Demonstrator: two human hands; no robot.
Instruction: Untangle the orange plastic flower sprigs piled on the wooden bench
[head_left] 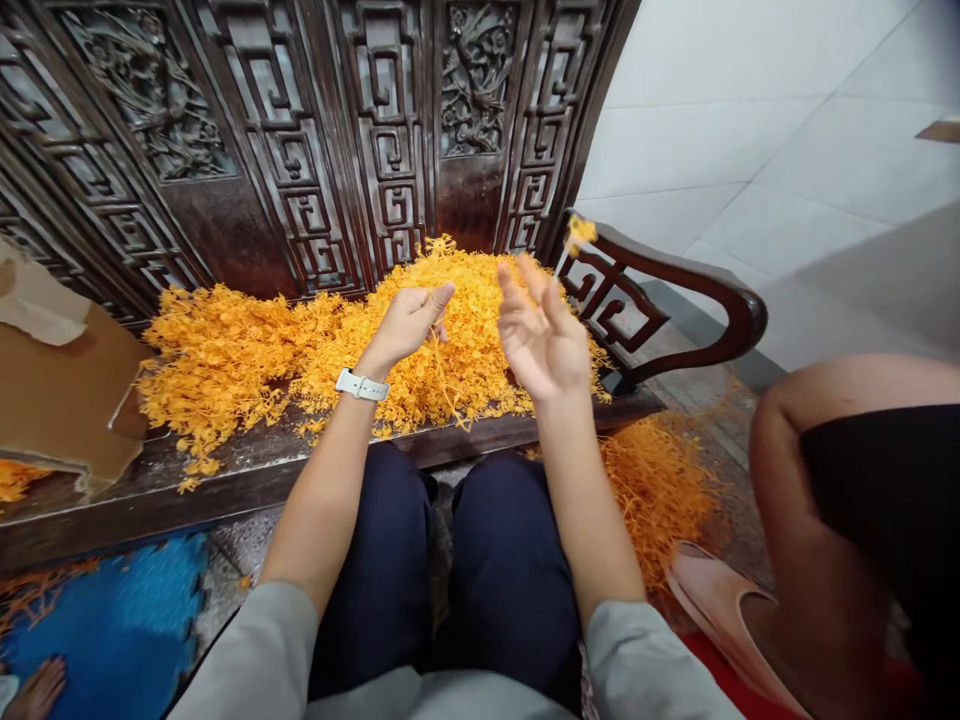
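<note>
My left hand (412, 318), with a white watch band on its wrist, is closed in a pinch on a thin orange plastic sprig (448, 385) that hangs down from the fingers. Just to the right, my right hand (541, 335) has its fingers apart and slightly blurred, with nothing seen in it. A small yellow-orange clump (581, 230), blurred, shows above and right of those fingertips, in front of the armrest; whether it touches the armrest I cannot tell. Behind both hands lies a large heap of orange plastic flower-like pieces (337, 340) on the wooden bench seat.
The dark carved bench back (247, 230) stands behind the heap, its curved armrest (705, 280) at right. A cardboard box (67, 390) sits at left. Orange strands (660, 480) pile on the floor. Another person's leg (795, 480) is at right; another person's hand (41, 690) rests by a blue mat (120, 620).
</note>
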